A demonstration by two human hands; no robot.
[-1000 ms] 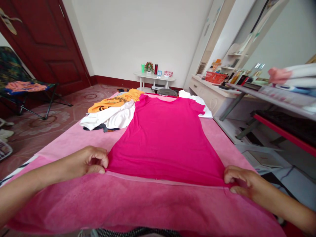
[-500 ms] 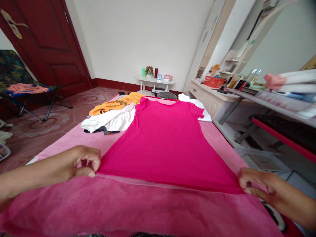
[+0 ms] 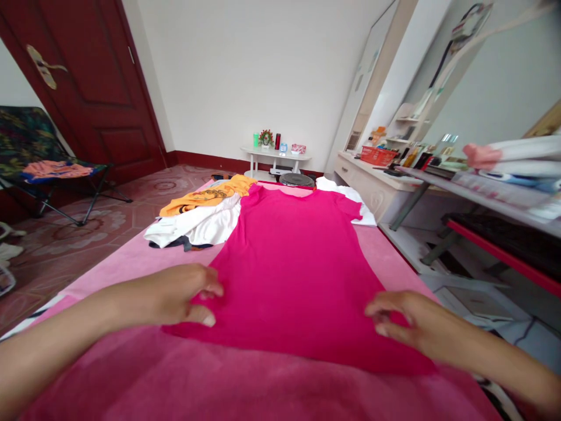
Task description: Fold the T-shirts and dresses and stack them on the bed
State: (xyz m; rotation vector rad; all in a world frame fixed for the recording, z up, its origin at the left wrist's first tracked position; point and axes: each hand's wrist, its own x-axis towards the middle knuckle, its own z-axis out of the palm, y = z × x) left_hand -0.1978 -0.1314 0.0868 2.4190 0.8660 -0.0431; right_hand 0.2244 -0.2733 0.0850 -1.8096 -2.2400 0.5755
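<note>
L & R hands loose over pink tee

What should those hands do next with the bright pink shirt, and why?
Maybe gently pinch the bright pink shirt near its lower sides: it lies spread out, and the left hand and right hand are there, both open.

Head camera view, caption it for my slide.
Left hand and right hand over opposite sides of a magenta T-shirt spread on pink cloth.
</note>
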